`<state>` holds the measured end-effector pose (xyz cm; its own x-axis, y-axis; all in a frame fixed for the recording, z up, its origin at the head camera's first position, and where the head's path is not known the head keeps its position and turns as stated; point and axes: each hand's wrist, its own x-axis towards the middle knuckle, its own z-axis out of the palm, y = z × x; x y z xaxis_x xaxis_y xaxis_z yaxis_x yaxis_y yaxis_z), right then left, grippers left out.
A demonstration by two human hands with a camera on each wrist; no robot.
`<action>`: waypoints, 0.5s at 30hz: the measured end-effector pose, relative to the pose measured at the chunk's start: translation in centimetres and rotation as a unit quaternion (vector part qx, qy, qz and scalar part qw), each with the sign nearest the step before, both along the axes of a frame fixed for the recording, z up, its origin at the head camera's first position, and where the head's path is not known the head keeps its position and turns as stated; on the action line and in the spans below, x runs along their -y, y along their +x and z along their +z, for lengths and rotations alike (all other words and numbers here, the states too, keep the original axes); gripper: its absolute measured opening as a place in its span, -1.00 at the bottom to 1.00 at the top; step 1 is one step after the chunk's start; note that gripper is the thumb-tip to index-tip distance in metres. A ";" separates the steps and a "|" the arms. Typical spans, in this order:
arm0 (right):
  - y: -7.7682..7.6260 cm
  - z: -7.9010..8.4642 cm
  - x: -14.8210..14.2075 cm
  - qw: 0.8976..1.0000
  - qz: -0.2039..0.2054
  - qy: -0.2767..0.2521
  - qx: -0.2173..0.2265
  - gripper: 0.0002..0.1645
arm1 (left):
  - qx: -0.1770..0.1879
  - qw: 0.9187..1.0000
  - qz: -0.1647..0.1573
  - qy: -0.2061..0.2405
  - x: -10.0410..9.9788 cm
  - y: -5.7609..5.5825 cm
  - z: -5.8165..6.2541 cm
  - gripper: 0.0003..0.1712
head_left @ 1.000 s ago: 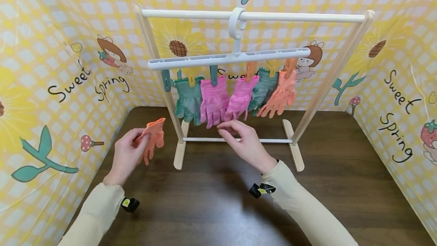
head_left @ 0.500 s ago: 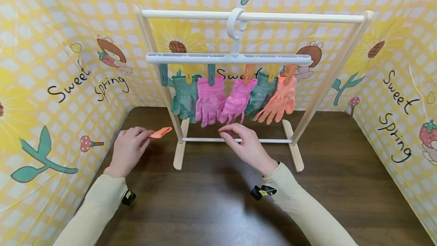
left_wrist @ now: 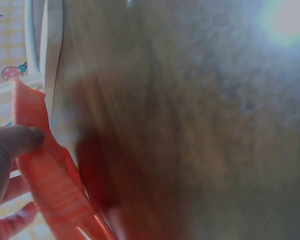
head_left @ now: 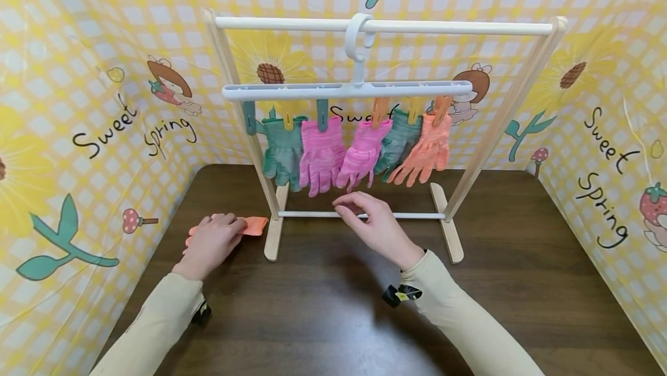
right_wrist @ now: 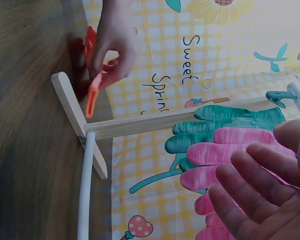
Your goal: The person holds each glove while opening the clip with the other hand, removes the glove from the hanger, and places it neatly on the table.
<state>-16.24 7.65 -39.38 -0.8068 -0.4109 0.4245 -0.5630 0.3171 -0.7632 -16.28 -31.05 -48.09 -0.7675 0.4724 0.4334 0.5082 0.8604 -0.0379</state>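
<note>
In the head view my left hand [head_left: 211,243] is low over the tabletop at the left, palm down, covering part of a loose orange knit glove [head_left: 255,226]. The left wrist view has the thumb pressed on that glove [left_wrist: 55,185] near its cuff, with fingers behind it. My right hand [head_left: 377,222] hovers below the hanging gloves, fingers loosely bent and holding nothing. Above it hang two pink gloves, a left one [head_left: 321,153] and a right one [head_left: 363,150]. Green gloves [head_left: 283,150] and another orange glove [head_left: 427,150] flank them, all clipped by clothespins.
A white hanger [head_left: 292,91] with a row of clothespins hooks over the wooden rack's top rail [head_left: 458,26]. Its leftmost teal clothespin [head_left: 250,118] holds nothing. The rack's left foot [head_left: 275,240] stands close to my left hand. Patterned cloth walls [head_left: 83,103] surround the brown table [head_left: 323,306].
My left hand has turned palm down and lowered the orange glove to the tabletop, beside the rack's left foot. My right hand stays nearly still. The hanger has swung slightly straighter.
</note>
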 end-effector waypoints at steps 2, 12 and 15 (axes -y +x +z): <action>0.0 -0.1 0.0 1.000 0.002 0.001 0.003 -0.77 | 0.009 1.000 0.000 -0.007 -0.1 0.2 -0.2 -0.78; 0.1 -0.3 0.1 1.000 0.009 -0.005 0.001 -0.77 | 0.109 0.993 0.029 0.028 -0.2 1.0 -0.6 -0.73; 0.0 -0.4 0.2 1.000 0.009 -0.005 0.002 -0.77 | 0.121 0.992 0.030 0.034 -0.3 1.0 -0.8 -0.79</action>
